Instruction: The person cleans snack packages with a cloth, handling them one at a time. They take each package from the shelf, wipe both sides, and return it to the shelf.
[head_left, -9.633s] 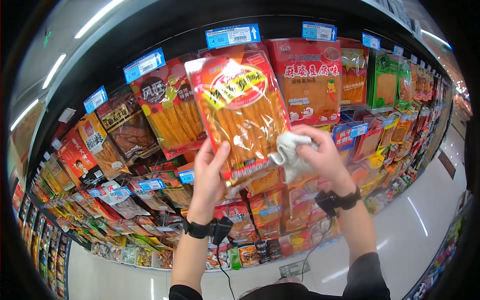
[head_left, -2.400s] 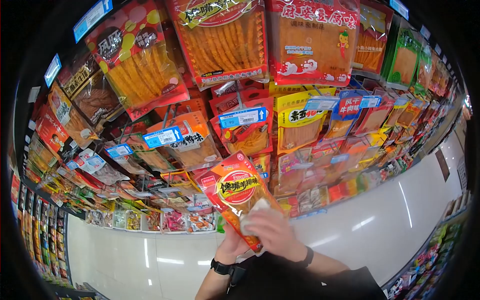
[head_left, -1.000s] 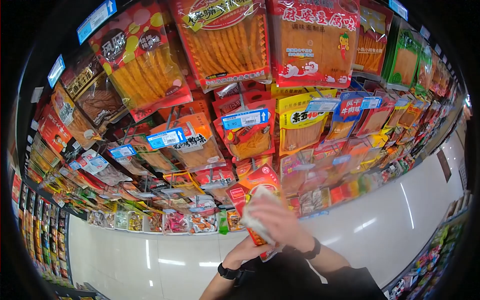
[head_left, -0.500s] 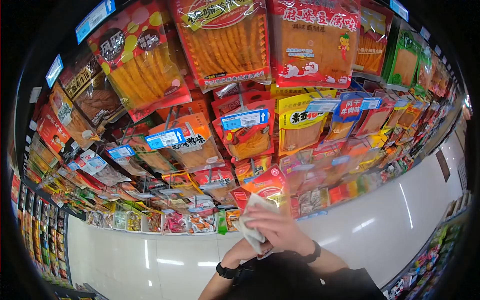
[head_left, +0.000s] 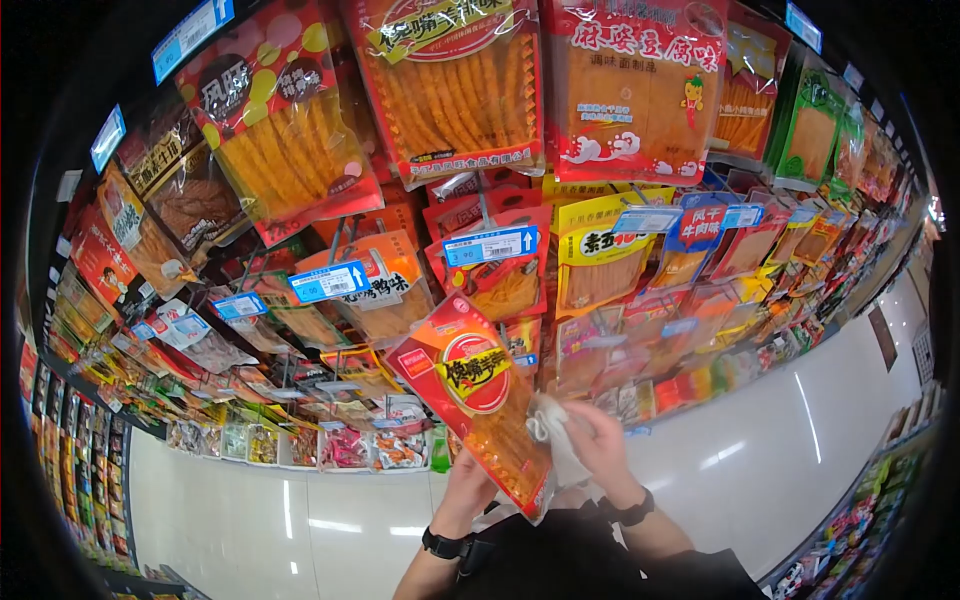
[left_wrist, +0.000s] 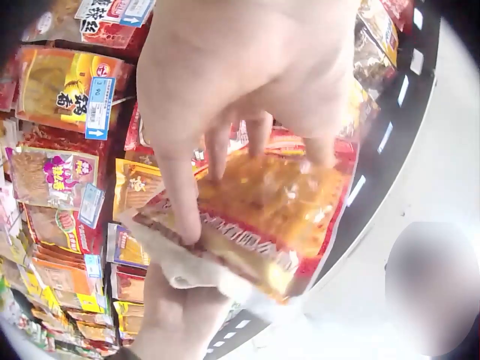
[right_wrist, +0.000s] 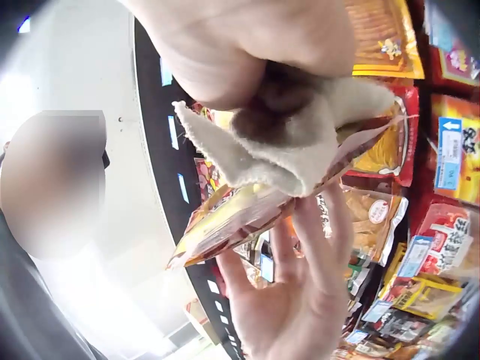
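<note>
Head view shows the person standing before a shop display of hanging snack packets (head_left: 450,90), holding one orange-and-red snack packet (head_left: 480,400) tilted in front of the lower rows. The left hand (head_left: 468,490) grips the packet from below and behind; in the left wrist view its fingers (left_wrist: 184,187) curl over the packet's (left_wrist: 262,217) edge and press on its clear front. The right hand (head_left: 600,440) pinches a bunched pale cloth (head_left: 555,430) against the packet's lower right edge; the right wrist view shows the cloth (right_wrist: 285,150) folded over the packet's (right_wrist: 240,217) rim under the curled fingers. A blue price tag (head_left: 490,245) hangs on a peg just above the held packet, with another price tag (head_left: 330,282) to its left. A pale shiny floor (head_left: 760,450) runs along below the display.
</note>
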